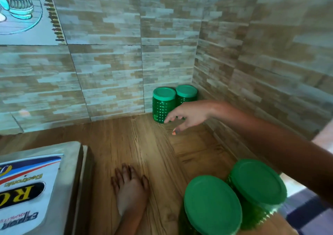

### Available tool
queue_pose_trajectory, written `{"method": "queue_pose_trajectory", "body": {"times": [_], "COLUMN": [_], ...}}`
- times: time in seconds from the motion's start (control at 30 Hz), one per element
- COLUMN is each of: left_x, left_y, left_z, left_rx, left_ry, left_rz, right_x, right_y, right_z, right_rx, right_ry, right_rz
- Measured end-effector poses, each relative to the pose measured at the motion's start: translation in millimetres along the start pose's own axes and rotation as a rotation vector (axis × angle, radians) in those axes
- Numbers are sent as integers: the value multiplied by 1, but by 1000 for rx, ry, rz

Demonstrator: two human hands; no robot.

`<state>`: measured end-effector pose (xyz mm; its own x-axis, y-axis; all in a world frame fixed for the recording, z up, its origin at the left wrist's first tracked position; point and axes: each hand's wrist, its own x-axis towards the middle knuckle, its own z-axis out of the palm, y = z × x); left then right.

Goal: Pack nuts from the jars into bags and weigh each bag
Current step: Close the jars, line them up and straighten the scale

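- Two green studded plastic jars with green lids [163, 106]: wooden counter's [140, 141] back corner.
- Right hand [187, 116] spread, beside them; left hand [130, 187] flat on counter.
- Likely rigid, grippy; wrap the body.

Wood-grain tabletop [144, 144], running back into a corner of tiled walls [108, 63]. Left grip [130, 189] lies flat on it, palm down, fingers spread. Left of that grip is a steel-topped scale [72, 162] with a printed sticker. To its right, side by side, stand the front jar [212, 206] and the second front jar [257, 180], both with green lids on. Right grip [185, 116] hovers over the wood with fingers loosely extended; just beyond its fingertips stands the left corner jar [163, 104], green, studded and lidded, with the right corner jar [186, 94] beside it, tight in the far corner.
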<state>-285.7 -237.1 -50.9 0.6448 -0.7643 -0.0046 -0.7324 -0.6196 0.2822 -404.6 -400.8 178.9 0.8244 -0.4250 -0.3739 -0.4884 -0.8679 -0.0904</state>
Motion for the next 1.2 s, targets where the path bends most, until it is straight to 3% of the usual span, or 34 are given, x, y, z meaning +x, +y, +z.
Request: {"method": "queue_pose_trajectory", "body": {"times": [0.27, 0.4, 0.6, 0.83, 1.0, 1.2], "left_x": [-8, -10, -11, -11, -11, -8], "left_y": [-5, -7, -8, -8, -7, -4], "left_z": [-2, -1, 1, 3, 4, 3], "left_rx": [-31, -27, -41, -50, -79, -71], "left_ry": [3, 4, 13, 23, 23, 23], "left_rz": [71, 91, 94, 83, 85, 56], "right_x": [-106, -128, -132, -116, -75, 29], "right_y": [-55, -64, -69, -62, -43, -23], "right_z": [41, 76, 100, 84, 46, 4], "right_rx": [47, -74, -199, -171, -76, -168], "right_ry": [-206, -306, -194, -203, -19, 296], "right_rz": [-103, -39, -29, -74, -57, 34]}}
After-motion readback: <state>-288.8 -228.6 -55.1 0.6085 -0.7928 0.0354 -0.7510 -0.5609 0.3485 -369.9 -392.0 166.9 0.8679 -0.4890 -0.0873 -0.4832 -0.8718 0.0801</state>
